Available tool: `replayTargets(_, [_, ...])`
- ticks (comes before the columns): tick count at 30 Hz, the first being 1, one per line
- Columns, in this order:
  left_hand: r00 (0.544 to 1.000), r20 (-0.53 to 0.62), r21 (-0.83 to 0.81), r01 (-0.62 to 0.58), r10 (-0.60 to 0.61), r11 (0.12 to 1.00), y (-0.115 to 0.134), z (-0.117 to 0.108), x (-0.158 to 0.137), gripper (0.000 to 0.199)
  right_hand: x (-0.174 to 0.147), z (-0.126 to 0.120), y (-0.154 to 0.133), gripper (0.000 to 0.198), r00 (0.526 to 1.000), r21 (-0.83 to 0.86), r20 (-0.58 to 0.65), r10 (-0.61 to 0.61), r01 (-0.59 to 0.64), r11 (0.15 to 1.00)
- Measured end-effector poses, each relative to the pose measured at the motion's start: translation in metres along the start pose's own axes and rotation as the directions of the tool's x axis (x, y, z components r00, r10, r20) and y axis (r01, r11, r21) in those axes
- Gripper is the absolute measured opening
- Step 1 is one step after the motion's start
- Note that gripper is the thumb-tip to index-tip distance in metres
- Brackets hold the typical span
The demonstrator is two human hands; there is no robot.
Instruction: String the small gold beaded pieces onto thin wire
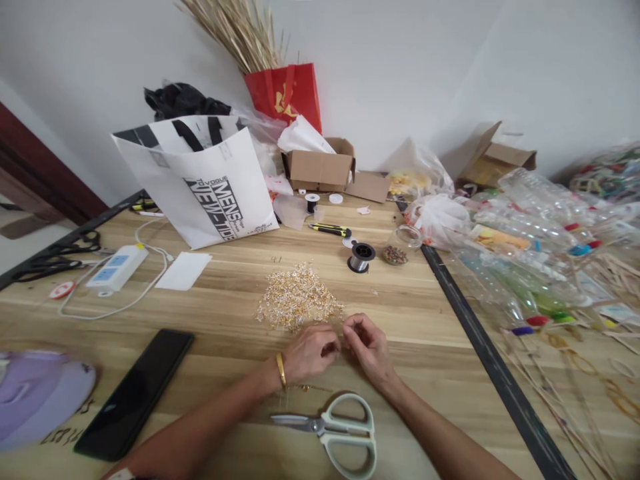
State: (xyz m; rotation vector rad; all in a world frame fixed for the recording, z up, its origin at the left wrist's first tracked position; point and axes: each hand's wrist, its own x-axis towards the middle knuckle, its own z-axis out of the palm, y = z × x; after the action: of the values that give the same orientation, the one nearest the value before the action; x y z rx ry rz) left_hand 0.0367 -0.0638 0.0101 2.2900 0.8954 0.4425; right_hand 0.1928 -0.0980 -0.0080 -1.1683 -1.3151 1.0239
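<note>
My left hand (311, 352), with a gold bangle (281, 371) at the wrist, and my right hand (369, 348) meet fingertip to fingertip low over the wooden table. Both are pinched closed; whatever lies between the fingers is too small and blurred to name. Just beyond them spreads a loose pile of gold and clear beads (299, 295). A thin beaded chain (313, 388) lies under my left wrist. Nearer to me, between my forearms, rest scissors with pale green handles (373, 437), blades pointing left.
Beyond the beads are a wire spool (361, 257), a yellow-black box cutter (330, 230) and a jar of small beads (395, 253). A phone (135, 393), purple cap (43, 393) and power strip (117, 269) lie left. Plastic bottles (520, 287) crowd the right, past a black strip (480, 333).
</note>
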Motion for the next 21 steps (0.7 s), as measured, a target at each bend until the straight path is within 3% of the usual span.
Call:
replayTargets(3, [0.992,0.013,-0.281,0.128,-0.129,0.951,-0.003,-0.002,0.001,0.007,0.001,0.001,0.001,0.025,1.000,-0.004,-0.001,-0.003,0.003,1.000])
replayTargets(5, [0.980,0.065,-0.481,0.194,-0.186,0.855,-0.006,-0.003,0.002,0.003,0.001,0.001,0.004,0.024,1.000,-0.024,0.018,-0.005,0.005,1.000])
replayTargets(8, [0.961,0.164,-0.675,0.274,-0.222,0.685,-0.009,-0.009,0.003,0.012,0.000,0.002,0.010,0.022,0.998,-0.074,0.057,-0.007,0.011,0.997])
replayTargets(13, [0.952,0.176,-0.761,0.293,-0.252,0.579,-0.009,-0.017,0.002,0.021,-0.003,0.003,0.014,0.019,0.994,-0.167,0.110,-0.017,0.035,0.985])
replayTargets(21, [0.955,0.163,-0.736,0.284,-0.246,0.615,-0.014,-0.014,0.004,0.028,-0.003,0.002,0.010,0.017,0.996,-0.244,0.076,-0.055,0.072,0.967])
